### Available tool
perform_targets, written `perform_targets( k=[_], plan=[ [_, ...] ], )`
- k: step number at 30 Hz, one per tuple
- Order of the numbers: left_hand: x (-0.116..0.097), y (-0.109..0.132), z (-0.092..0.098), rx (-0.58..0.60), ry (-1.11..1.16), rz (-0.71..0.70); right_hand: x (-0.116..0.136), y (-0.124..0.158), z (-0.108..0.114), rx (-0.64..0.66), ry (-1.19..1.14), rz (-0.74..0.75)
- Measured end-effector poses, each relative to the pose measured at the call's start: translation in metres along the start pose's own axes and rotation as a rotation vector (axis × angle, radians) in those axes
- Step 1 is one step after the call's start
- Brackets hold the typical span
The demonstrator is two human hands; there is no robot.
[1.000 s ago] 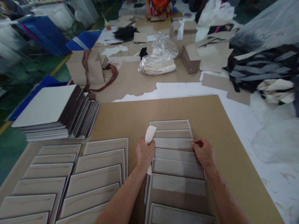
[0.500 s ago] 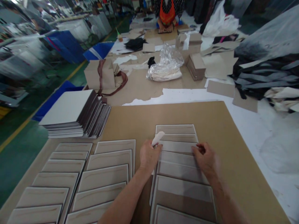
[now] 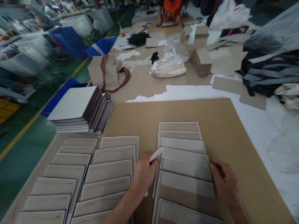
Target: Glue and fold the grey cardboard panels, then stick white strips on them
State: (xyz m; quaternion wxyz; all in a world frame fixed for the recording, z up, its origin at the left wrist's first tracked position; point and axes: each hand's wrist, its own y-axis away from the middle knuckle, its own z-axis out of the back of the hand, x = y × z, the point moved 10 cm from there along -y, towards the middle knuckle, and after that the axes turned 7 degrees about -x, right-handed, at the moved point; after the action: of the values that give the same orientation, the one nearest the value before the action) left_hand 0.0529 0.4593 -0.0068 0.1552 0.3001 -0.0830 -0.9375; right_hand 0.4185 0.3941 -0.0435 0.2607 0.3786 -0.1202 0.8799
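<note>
My left hand [image 3: 145, 172] is closed around a flat white strip-like tool [image 3: 156, 155], whose tip points up and right. It rests at the left edge of a column of overlapping beige panels [image 3: 184, 162] with pale borders. Across from it, my right hand [image 3: 225, 180] has its thumb and fingers pinched at the right edge of a panel in the same column. Two more columns of overlapping panels, the nearer one [image 3: 108, 169] and the outer one [image 3: 57, 172], lie to the left. My left forearm covers part of the nearer column.
A brown board [image 3: 135, 116] lies under the panels. A tall stack of boards [image 3: 72, 104] stands at the left. Beyond are a clear plastic bag [image 3: 170, 63], cardboard stacks [image 3: 202, 62] and black-grey strips [image 3: 271, 73]. A person [image 3: 171, 14] works at the far end.
Both hands have moved down the right column, toward me. My right hand has shifted outward along its edge. The white tool stays in my left hand. The view has shifted slightly.
</note>
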Motion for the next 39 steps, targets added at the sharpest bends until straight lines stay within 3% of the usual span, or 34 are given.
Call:
perform_targets(
  k=[5,16,22,26,28,33,35,39],
  plan=[
    [0.000,0.027,-0.013,0.040,0.019,-0.062,-0.009,0.020,-0.002,-0.040,-0.084,-0.012],
    [0.019,0.049,-0.014,0.048,-0.020,0.034,-0.011,0.017,-0.006,-0.052,-0.110,-0.036],
    [0.013,0.057,-0.013,0.068,0.028,0.005,-0.024,0.021,-0.010,0.026,-0.165,-0.157],
    [0.017,0.067,-0.014,0.080,0.098,0.014,-0.022,0.024,-0.009,0.043,-0.146,-0.111],
    [0.022,0.070,-0.011,0.079,0.141,0.043,-0.013,0.026,-0.005,0.023,-0.108,-0.046],
    [0.029,0.062,0.000,0.111,0.333,0.202,0.033,0.028,0.024,-0.166,-0.059,0.130],
    [0.026,0.061,-0.009,0.227,0.565,0.357,0.057,0.027,0.016,-0.078,-0.154,0.147],
    [0.004,0.063,-0.028,0.382,0.925,0.582,0.117,0.034,-0.025,0.259,-0.401,0.156]
  ],
)
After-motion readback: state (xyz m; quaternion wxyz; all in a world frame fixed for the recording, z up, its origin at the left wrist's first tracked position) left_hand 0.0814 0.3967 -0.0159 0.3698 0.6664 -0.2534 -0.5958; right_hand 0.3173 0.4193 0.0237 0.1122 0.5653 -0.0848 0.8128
